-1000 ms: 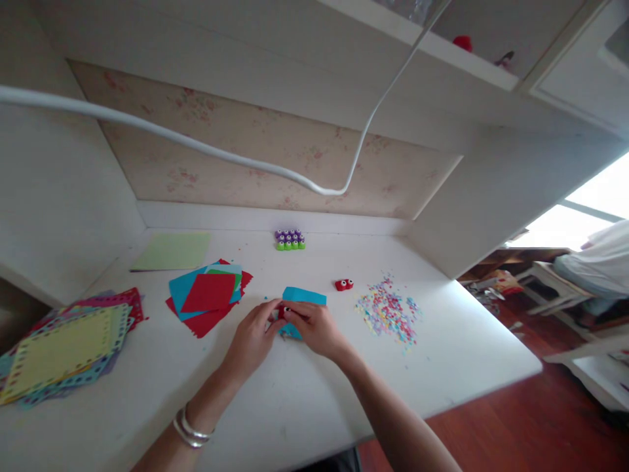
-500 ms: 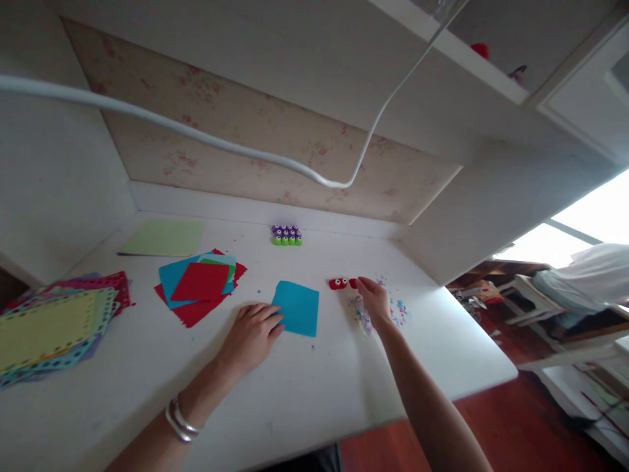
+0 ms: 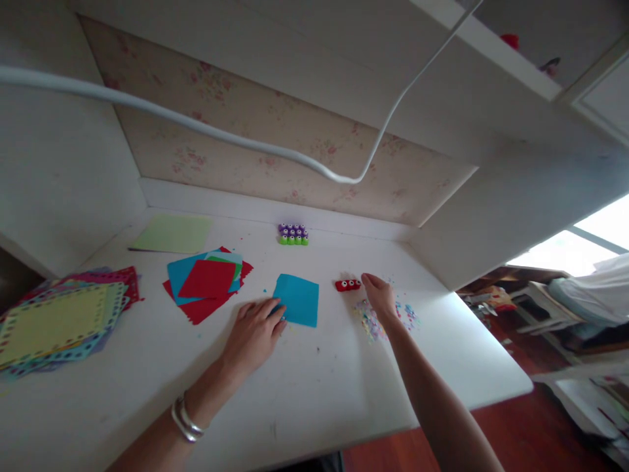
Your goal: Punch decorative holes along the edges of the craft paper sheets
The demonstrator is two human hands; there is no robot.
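Observation:
My left hand (image 3: 255, 328) lies flat with its fingers extended, the tips resting on the left edge of a blue paper square (image 3: 299, 301). To the right, a short row of small red paper punches (image 3: 348, 284) with white round tops stands on the table. My right hand (image 3: 378, 295) pinches at the right end of this row, its fingertips against the end punch and partly covering it. Scattered bits of coloured confetti (image 3: 369, 322) lie below and around the right hand.
Purple and green punches (image 3: 293, 235) stand in rows near the back wall. At left are red, blue and green sheets (image 3: 206, 282), a pale green sheet (image 3: 171, 233) and a pile of hole-edged papers (image 3: 63, 321). A white cable (image 3: 246, 141) hangs across the front.
The red punch in my right hand has moved left against the others, closing the gap in the row. My left hand stays on the blue paper. The view has shifted slightly.

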